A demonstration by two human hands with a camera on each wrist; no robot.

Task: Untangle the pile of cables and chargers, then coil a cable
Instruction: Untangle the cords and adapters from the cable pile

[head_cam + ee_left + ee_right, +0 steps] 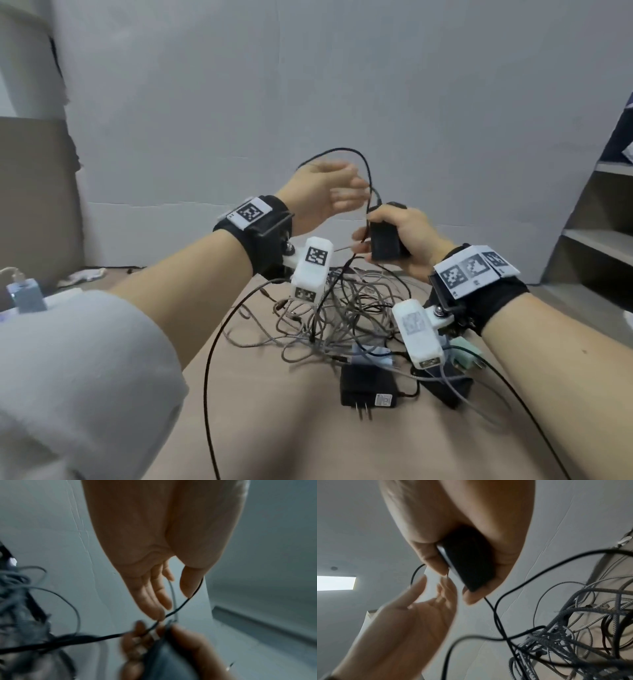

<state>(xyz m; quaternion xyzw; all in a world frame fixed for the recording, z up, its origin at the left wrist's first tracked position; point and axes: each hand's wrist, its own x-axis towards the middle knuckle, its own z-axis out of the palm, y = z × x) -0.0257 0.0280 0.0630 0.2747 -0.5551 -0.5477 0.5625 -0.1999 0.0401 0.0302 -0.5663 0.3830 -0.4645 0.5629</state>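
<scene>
The tangled pile of grey braided cables [337, 308] lies on the tan tabletop [274, 428] right under my raised hands, with a thin black cable [356, 156] rising out of it. My right hand [404, 236] is wrapped round a black rectangular charger brick [385, 241], fingers curled along its sides, lifted clear above the pile. The black cable arcs up in a loop over my left hand [329, 195], which is spread wide, fingers straight and relaxed; from the left wrist view the cable runs along the thumb [188, 582] and crosses the fingertips, touching but not pinched. The two hands sit just beside each other, fingertips near the brick. A second black power adapter with two metal prongs [368, 385] lies flat on the table near me, at the edge of the pile. A pale green plug [466, 354] peeks out under my right wrist. Grey shelves [599, 212] stand off to the right.
</scene>
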